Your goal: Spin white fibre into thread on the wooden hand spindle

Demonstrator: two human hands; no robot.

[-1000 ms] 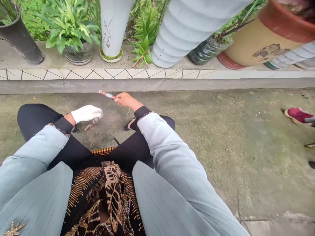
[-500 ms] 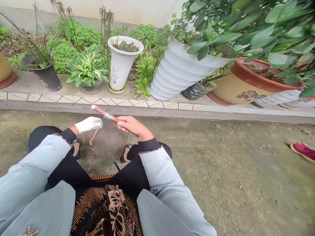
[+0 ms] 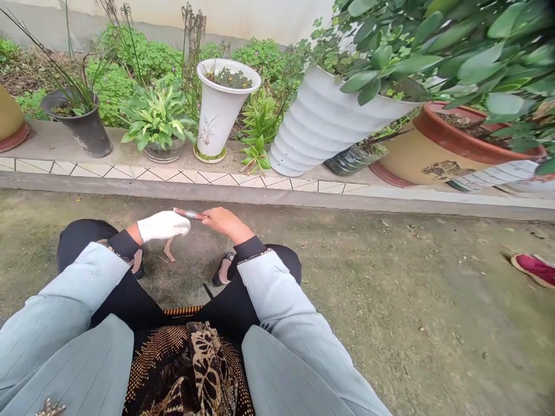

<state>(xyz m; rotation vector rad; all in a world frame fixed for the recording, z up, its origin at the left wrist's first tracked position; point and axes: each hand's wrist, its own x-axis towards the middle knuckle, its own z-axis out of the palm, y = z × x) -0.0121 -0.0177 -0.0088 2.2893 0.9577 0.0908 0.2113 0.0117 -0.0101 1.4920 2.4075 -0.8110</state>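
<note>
My right hand (image 3: 223,222) is closed around one end of a reddish-brown rod (image 3: 177,210) with silvery wire (image 3: 191,214) wound about its middle. The rod lies nearly level, its far end reaching over my left hand (image 3: 165,225). A white glove covers that hand, and its fingers are curled. From beneath the glove a light brown stick-like piece (image 3: 169,249) slants down toward the ground. Its upper end is hidden by the glove, which appears to grip it. Whether the glove touches the rod is hard to tell.
Below my hands are my shoes (image 3: 222,271) on mossy concrete (image 3: 368,300). Ahead runs a tiled ledge (image 3: 182,175) bearing a black pot (image 3: 89,124), a white pot (image 3: 217,118), a ribbed white pot (image 3: 312,121) and a tan pot (image 3: 416,151). A red shoe (image 3: 535,267) shows at far right.
My right hand has lowered the rod and turned it from slanting to nearly level, bringing its far end to my left hand. The piece under the glove has turned to point more steeply down.
</note>
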